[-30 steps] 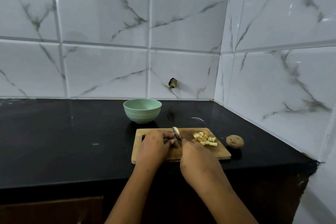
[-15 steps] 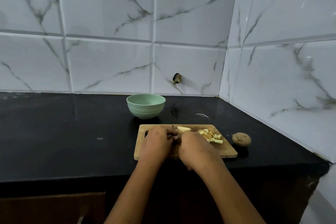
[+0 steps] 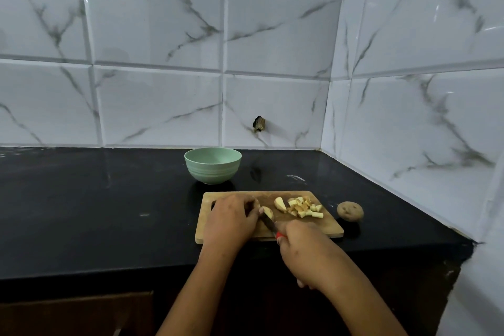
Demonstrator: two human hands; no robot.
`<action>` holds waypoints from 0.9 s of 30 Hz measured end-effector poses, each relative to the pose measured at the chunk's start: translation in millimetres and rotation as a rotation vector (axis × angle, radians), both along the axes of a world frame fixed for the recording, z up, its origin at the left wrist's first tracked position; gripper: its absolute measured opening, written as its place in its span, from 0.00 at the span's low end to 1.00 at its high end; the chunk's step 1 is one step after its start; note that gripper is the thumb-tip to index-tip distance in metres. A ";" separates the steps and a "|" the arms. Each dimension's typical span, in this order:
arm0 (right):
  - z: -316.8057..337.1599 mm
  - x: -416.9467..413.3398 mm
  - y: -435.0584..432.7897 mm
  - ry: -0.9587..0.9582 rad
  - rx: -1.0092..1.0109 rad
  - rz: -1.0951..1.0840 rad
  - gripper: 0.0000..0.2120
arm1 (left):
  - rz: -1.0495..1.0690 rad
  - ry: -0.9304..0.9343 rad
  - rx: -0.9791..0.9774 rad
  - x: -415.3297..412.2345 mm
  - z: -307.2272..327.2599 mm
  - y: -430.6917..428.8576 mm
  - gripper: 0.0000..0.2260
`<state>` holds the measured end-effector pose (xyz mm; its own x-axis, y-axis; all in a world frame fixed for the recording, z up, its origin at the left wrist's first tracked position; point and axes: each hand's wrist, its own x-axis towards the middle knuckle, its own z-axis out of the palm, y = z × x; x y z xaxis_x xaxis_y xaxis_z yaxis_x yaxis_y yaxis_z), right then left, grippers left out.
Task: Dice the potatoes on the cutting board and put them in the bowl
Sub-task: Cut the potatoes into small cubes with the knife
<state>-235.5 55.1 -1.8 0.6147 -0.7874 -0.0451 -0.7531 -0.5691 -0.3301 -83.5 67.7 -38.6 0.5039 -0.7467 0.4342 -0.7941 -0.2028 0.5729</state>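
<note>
Left hand [image 3: 231,219], fingers curled, pins potato piece [image 3: 267,211] at cutting board [image 3: 326,228] centre. Right hand [image 3: 302,244] grips knife [image 3: 268,224]; blade slants away-left into piece. Diced pile [image 3: 302,207] on board's right; bowl [image 3: 212,165] beyond board

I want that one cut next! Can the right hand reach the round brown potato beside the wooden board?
Probably yes: the round brown potato lies on the black counter with nothing between, though the right hand grips a red-handled knife.

Pale diced potato [image 3: 304,207] heaped on wooden cutting board [image 3: 321,226]; whole potato [image 3: 350,211] beside it; green bowl [image 3: 212,172] behind
</note>
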 end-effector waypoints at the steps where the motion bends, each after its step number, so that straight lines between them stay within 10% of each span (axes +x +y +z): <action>1: -1.4 -7.4 1.5 -0.105 0.029 0.017 0.14 | 0.007 -0.013 -0.007 0.5 -0.7 -0.2 0.14; 8: -7.1 -22.2 -14.0 -0.546 0.392 -0.042 0.19 | 0.061 -0.106 0.024 4.5 6.2 -8.5 0.14; 27: 4.9 -66.9 -31.0 -0.507 0.484 0.018 0.08 | -0.257 -0.363 0.185 -4.4 16.2 1.9 0.20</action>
<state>-302.5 24.1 3.1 0.6656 -0.7406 -0.0925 -0.4309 -0.2801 -0.8578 -87.8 69.6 -22.4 0.1337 -0.9085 0.3960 -0.9738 -0.0463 0.2226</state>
